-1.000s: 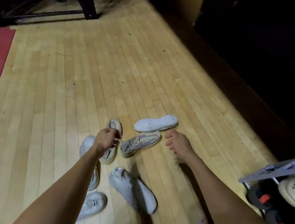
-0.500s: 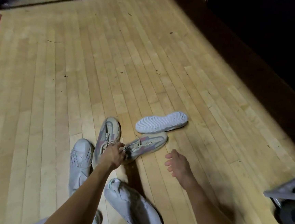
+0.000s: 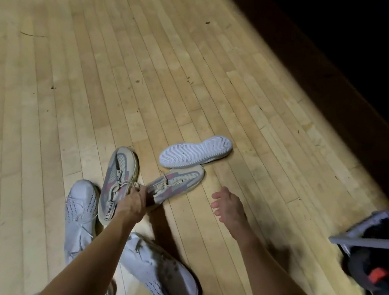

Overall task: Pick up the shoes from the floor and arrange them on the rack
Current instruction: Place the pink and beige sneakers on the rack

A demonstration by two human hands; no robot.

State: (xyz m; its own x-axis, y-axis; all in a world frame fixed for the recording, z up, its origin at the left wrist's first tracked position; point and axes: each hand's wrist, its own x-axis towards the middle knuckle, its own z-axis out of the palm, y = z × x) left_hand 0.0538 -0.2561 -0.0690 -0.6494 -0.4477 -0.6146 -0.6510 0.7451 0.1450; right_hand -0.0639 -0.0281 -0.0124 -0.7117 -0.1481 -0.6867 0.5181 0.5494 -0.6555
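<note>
Now: your left hand grips 2 shoes, your right hangs free

Leftmost on the wooden floor (image 3: 49, 123) lies a white knit shoe (image 3: 80, 215), toe pointing far, laces loose, resting flat on the boards. Just right of it, the grey-and-pink shoe (image 3: 118, 183) with lettering on its heel side is tilted, its heel end at your left hand (image 3: 133, 206). Your fingers are curled there, bunched around the collars and laces of this shoe and of its mate, the second grey-and-pink shoe (image 3: 178, 181), which angles away to the right with its toe toward the far right. Whether either shoe has left the floor you cannot tell from this view.

Near you, under your left forearm, a soiled white shoe (image 3: 161, 271) lies on the floor, toe pointing near and right. Farther off, touching the toe of the second grey-and-pink shoe, an upturned white shoe (image 3: 196, 154) shows its ridged sole.

Right of the pair, your right hand (image 3: 227, 206) hovers above the boards, fingers loosely bent and slightly spread, holding nothing and touching no shoe.

At the far right edge, a grey rack (image 3: 369, 233) corner shows, with a black shoe with an orange patch (image 3: 373, 273) beneath its bar. All 5 floor shoes lie well apart from the rack.
</note>
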